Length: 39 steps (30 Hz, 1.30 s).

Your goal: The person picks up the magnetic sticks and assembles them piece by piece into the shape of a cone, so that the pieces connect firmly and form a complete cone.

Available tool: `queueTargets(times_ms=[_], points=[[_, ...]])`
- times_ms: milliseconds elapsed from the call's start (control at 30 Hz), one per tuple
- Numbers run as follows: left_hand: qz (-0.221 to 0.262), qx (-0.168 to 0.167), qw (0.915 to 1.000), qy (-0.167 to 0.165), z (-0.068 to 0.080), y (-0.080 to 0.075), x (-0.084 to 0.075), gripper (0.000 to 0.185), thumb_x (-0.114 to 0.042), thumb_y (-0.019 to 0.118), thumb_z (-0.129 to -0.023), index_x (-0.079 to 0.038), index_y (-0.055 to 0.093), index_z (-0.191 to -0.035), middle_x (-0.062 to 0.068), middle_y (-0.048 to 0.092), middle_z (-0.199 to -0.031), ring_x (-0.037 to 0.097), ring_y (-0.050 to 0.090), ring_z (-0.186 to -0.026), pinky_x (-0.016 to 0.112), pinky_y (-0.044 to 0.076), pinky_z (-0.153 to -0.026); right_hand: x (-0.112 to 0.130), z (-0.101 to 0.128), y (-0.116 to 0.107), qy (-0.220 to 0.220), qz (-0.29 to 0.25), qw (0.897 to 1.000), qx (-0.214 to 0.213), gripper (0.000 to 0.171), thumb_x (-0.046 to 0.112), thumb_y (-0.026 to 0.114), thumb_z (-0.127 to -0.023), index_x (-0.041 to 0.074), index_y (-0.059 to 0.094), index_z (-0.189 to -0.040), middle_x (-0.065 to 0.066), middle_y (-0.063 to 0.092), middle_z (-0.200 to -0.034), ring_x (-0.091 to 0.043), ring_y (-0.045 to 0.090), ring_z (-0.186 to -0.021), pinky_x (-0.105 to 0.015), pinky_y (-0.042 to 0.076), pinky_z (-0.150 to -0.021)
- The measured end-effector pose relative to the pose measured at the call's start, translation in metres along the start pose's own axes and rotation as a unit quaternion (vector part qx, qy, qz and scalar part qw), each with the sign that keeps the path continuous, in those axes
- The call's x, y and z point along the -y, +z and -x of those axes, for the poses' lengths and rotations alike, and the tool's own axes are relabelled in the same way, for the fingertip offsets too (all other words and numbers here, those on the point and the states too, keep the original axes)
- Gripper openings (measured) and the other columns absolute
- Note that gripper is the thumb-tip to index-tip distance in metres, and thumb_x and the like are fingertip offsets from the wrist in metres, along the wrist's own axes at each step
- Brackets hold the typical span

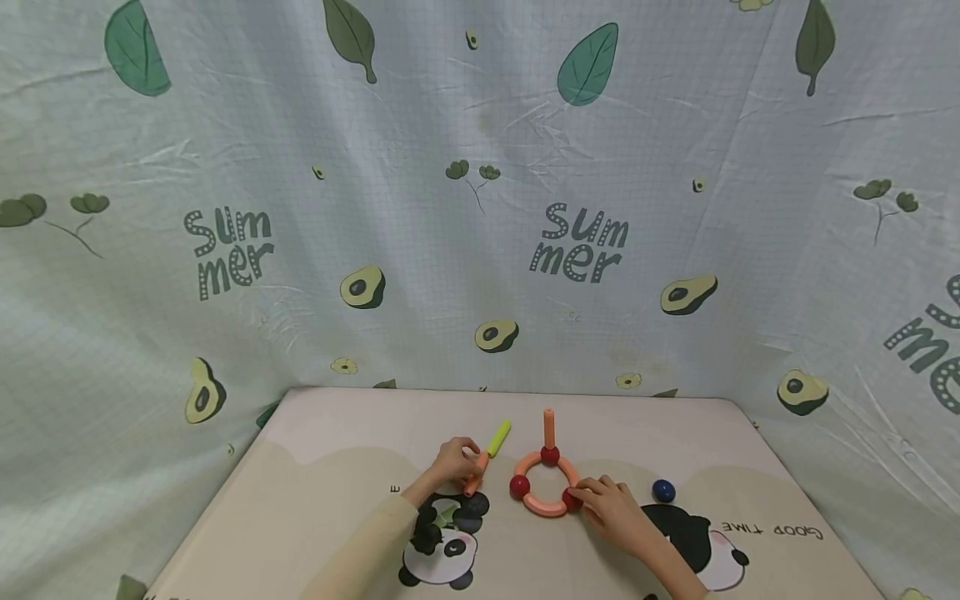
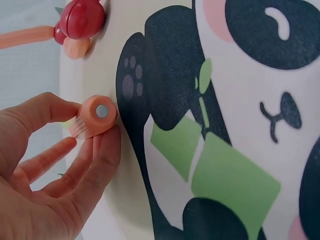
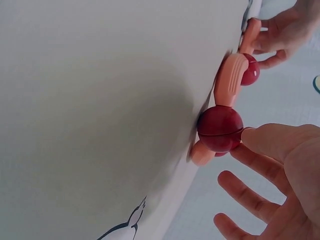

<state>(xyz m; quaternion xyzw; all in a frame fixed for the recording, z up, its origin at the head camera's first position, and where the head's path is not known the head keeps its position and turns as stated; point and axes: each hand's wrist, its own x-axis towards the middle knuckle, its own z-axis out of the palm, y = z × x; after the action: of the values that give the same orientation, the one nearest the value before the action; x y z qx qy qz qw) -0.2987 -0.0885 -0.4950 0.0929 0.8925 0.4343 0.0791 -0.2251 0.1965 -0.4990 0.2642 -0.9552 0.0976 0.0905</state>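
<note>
A ring (image 1: 545, 507) of bent orange sticks and red balls is laid flat on the table (image 1: 337, 442), between the two hands. One red ball (image 3: 220, 129) is pinched by the right hand (image 1: 617, 512). An orange stick (image 1: 475, 479) is pinched by the left hand (image 1: 454, 461); whether it is joined to the yellow-green stick (image 1: 499, 437) cannot be told. The ring is best kept still and the stick held lightly, with its silver end (image 2: 102, 111) left uncovered. A blue ball (image 1: 663, 491) is seen farther right. "GOOD TIME" is printed upside down on the table; "SUMMER" is printed on the cloth (image 1: 435, 125) behind.
</note>
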Motion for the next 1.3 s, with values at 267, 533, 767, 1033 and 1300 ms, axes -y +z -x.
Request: queueTargets(times_ms=[267, 533, 767, 1033, 1300], points=[[-0.039, 0.017, 0.9990, 0.012, -0.020, 0.004, 0.026, 0.031, -0.010, 0.061, -0.071, -0.004, 0.064, -0.102, 0.008, 0.057, -0.084, 0.014, 0.045, -0.066, 0.022, 0.037, -0.055, 0.002, 0.000, -0.001, 0.006, -0.004, 1.000, 0.003, 0.028, 0.011, 0.065, -0.078, 0.015, 0.064, -0.105, 0.000, 0.061, -0.102, -0.015, 0.048, -0.084, -0.035, 0.037, -0.068], [-0.062, 0.029, 0.9970, 0.036, -0.138, 0.068, 0.184, 0.033, -0.029, 0.067, -0.069, -0.025, 0.066, -0.102, 0.003, 0.062, -0.101, 0.014, 0.048, -0.074, 0.025, 0.037, -0.058, -0.007, 0.000, 0.005, -0.001, 0.005, 1.000, -0.012, 0.028, 0.014, 0.063, -0.080, 0.015, 0.062, -0.107, 0.001, 0.060, -0.105, -0.016, 0.047, -0.090, -0.034, 0.036, -0.068], [-0.014, 0.009, 0.9986, 0.051, -0.060, 0.021, 0.089, 0.031, -0.022, 0.065, -0.076, -0.013, 0.063, -0.105, 0.012, 0.058, -0.111, 0.020, 0.048, -0.084, 0.030, 0.040, -0.071, 0.002, 0.004, 0.007, -0.027, 0.032, 0.999, -0.009, 0.030, 0.015, 0.063, -0.079, 0.014, 0.061, -0.109, 0.000, 0.057, -0.113, -0.019, 0.047, -0.097, -0.039, 0.036, -0.071], [0.074, 0.029, 0.9961, 0.038, -0.035, 0.008, 0.045, 0.034, -0.020, 0.064, -0.078, -0.015, 0.060, -0.112, 0.011, 0.059, -0.090, 0.016, 0.054, -0.065, 0.028, 0.045, -0.050, 0.022, 0.011, 0.008, -0.041, 0.061, 0.997, 0.032, 0.040, 0.021, 0.063, -0.079, 0.009, 0.057, -0.116, -0.006, 0.053, -0.124, -0.026, 0.044, -0.114, -0.052, 0.036, -0.083], [0.128, 0.036, 0.9911, -0.003, -0.002, -0.005, -0.008, 0.042, 0.000, 0.053, -0.080, -0.003, 0.049, -0.122, 0.023, 0.053, -0.097, 0.022, 0.055, -0.073, 0.037, 0.053, -0.055, 0.036, 0.015, 0.006, -0.026, 0.042, 0.995, 0.086, 0.047, 0.026, 0.060, -0.081, 0.010, 0.051, -0.123, -0.007, 0.053, -0.125, -0.031, 0.039, -0.123, -0.058, 0.033, -0.088]])
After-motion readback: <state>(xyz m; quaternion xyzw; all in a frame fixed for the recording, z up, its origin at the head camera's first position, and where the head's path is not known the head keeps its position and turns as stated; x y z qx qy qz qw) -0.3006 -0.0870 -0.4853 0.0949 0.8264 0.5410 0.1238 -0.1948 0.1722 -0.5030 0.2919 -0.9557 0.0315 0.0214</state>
